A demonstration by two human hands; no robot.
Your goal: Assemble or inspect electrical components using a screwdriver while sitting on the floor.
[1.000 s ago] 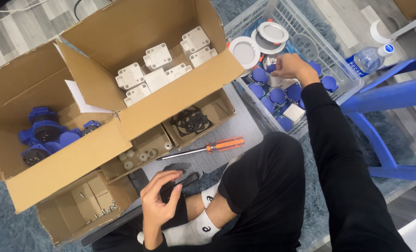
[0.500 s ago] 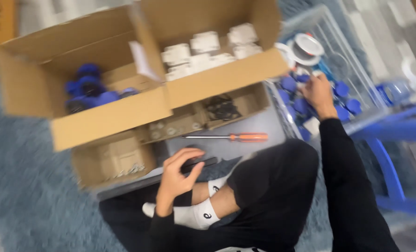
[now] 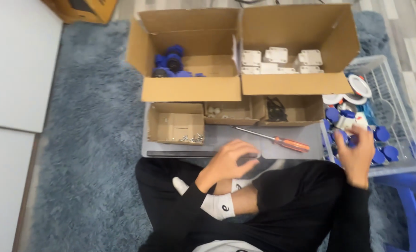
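Right hand (image 3: 357, 156), blurred so its grip is unclear, reaches among blue parts (image 3: 380, 140) in the basket (image 3: 404, 116), right of frame; left hand (image 3: 231, 161), loosely open, rests on the tray (image 3: 282, 151). Best pick one part cleanly.

Even, diffuse overhead light is filling the scene; no glare. Soft shadows are sitting inside the large cardboard box (image 3: 245, 51). Motion blur is smearing the right hand (image 3: 357, 154) beside that box. Frame edges are softening slightly.

Black long sleeves, black trousers, white socks with dark marks, bare hands (image 3: 230, 161)
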